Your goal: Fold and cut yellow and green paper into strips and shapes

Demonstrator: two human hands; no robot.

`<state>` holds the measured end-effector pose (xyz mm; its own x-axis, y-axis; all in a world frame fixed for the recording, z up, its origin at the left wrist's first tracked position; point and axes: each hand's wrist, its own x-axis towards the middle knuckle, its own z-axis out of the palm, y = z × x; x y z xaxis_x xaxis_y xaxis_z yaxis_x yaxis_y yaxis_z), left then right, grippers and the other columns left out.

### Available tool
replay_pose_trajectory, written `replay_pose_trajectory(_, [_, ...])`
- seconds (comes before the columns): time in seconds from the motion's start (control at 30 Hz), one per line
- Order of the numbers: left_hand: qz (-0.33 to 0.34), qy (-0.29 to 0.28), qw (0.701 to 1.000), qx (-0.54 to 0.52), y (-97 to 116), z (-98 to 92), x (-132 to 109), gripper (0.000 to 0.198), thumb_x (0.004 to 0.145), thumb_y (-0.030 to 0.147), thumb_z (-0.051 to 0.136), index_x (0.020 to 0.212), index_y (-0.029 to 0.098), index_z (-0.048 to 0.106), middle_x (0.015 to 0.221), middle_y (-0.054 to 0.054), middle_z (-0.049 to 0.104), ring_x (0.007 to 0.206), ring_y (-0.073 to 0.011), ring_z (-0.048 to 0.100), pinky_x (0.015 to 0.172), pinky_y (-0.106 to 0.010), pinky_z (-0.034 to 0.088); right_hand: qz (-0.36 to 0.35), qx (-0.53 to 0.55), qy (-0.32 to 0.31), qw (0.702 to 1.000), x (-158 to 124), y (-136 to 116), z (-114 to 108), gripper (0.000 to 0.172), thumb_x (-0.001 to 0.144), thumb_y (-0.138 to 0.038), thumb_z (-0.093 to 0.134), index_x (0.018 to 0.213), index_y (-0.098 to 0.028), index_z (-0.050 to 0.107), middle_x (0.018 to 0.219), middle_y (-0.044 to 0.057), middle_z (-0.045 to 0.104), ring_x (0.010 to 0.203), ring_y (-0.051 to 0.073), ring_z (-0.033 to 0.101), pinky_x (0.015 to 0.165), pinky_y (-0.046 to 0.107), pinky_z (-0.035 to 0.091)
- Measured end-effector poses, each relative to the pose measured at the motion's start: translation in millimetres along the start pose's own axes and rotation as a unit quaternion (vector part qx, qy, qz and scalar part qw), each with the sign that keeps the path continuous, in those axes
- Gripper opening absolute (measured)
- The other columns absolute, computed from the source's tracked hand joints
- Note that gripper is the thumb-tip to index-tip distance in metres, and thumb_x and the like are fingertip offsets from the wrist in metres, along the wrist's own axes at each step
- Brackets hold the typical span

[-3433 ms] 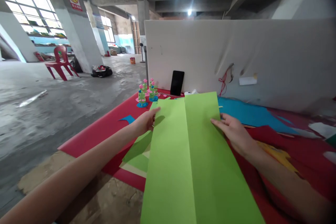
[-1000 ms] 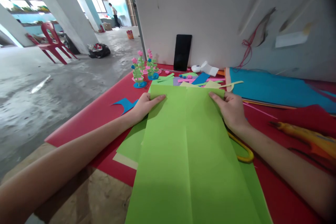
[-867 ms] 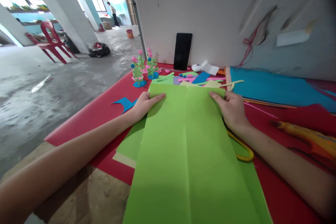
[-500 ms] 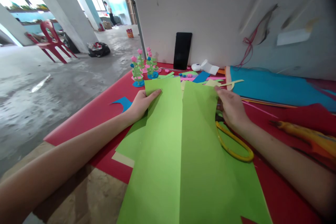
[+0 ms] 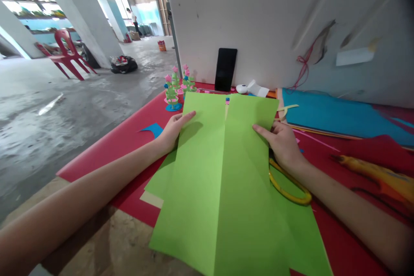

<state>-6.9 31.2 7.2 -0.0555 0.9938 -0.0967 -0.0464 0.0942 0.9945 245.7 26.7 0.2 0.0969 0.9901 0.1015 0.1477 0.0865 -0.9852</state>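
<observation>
A creased sheet of green paper [image 5: 200, 172] is held up by both hands, with a short slit at the top of its middle fold. My left hand [image 5: 173, 131] pinches the left edge, thumb on the front. On the opposite edge, my right hand [image 5: 282, 141] grips with the thumb across the front and the fingers partly hidden. Scissors with yellow handles [image 5: 289, 187] lie just below my right hand, their blades hidden. More green paper [image 5: 312, 233] rests underneath. A curved blue paper scrap [image 5: 153, 129] sits beside my left hand.
Small paper plants with pink stars [image 5: 173, 95] stand at the back left on the red table covering [image 5: 106, 138]. A black phone [image 5: 225, 69] leans against the white panel. Blue sheets [image 5: 339, 112] and a yellow glue gun [image 5: 375, 172] lie to the right. A person stands far off.
The green sheet has come up and its lower left corner now shows. My right thumb has moved inward and lower on the sheet. The view has tilted slightly.
</observation>
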Motion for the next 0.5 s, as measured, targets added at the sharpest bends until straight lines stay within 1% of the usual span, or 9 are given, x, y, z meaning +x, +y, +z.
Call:
replay_pose_trajectory(0.07, [-0.004,-0.009,1.000,0.023,-1.0,1.7,-3.0,0.033,0.064,0.043,0.066,0.082,0.015,0.065,0.073,-0.005,0.070,0.059,-0.0174,0.065,0.056,-0.027,0.054,-0.012,0.005,0.020,1.000,1.1,1.8,-0.3,0.016,0.064,-0.034,0.068,0.072,-0.020,0.064,0.074,0.003,0.068,0.065,0.018,0.062,0.059,0.030,0.052])
replay_pose_trajectory(0.13, [-0.002,-0.003,0.999,0.040,-3.2,3.4,-4.3,0.033,0.063,0.042,0.067,0.082,0.015,0.065,0.072,-0.005,0.069,0.058,-0.0176,0.064,0.054,-0.027,0.054,-0.020,0.011,0.031,0.999,1.8,2.6,-0.7,0.020,0.066,-0.036,0.066,0.077,-0.020,0.064,0.075,0.003,0.067,0.066,0.018,0.062,0.061,0.031,0.052])
replay_pose_trajectory(0.3, [0.007,0.023,0.997,0.080,-7.1,4.3,-2.6,0.036,0.063,0.045,0.065,0.082,0.015,0.065,0.069,-0.004,0.069,0.054,-0.0168,0.063,0.048,-0.027,0.052,-0.026,0.002,0.040,0.999,0.1,1.3,-1.0,0.026,0.067,-0.039,0.065,0.083,-0.020,0.063,0.064,0.000,0.063,0.055,0.017,0.059,0.053,0.032,0.050])
replay_pose_trajectory(0.5, [0.019,0.033,0.994,0.105,-6.4,4.3,-2.8,0.035,0.064,0.046,0.063,0.081,0.016,0.065,0.069,-0.002,0.068,0.054,-0.0159,0.063,0.049,-0.026,0.051,-0.035,-0.007,0.045,0.998,-0.9,0.1,-1.3,0.027,0.067,-0.040,0.064,0.085,-0.020,0.063,0.060,-0.001,0.060,0.051,0.016,0.056,0.051,0.030,0.048])
